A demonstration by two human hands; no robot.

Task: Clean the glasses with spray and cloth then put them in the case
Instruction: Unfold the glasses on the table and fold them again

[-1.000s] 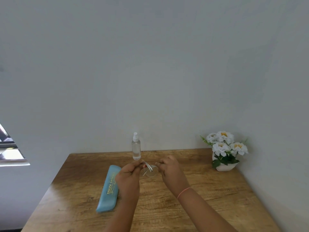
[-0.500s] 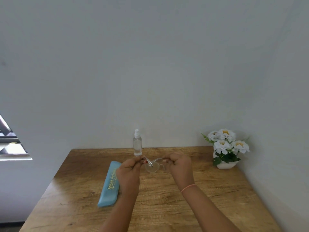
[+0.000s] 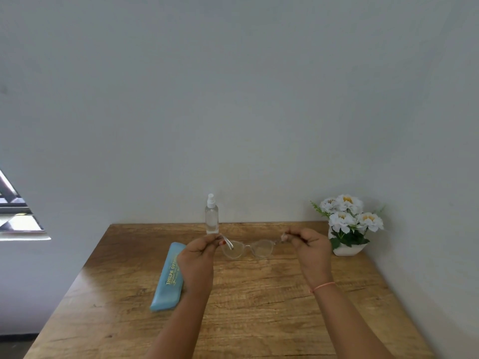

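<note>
Wooden table: left hand and right hand each pinch a temple of clear glasses (spread wide), blue case alongside.

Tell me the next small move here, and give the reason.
Probably let the left hand release its temple and reach for the spray bottle. Both hands pinch the clear glasses by the temples above the table, the right hand could carry them alone, and the bottle stands upright just behind the left hand, untouched.
</note>
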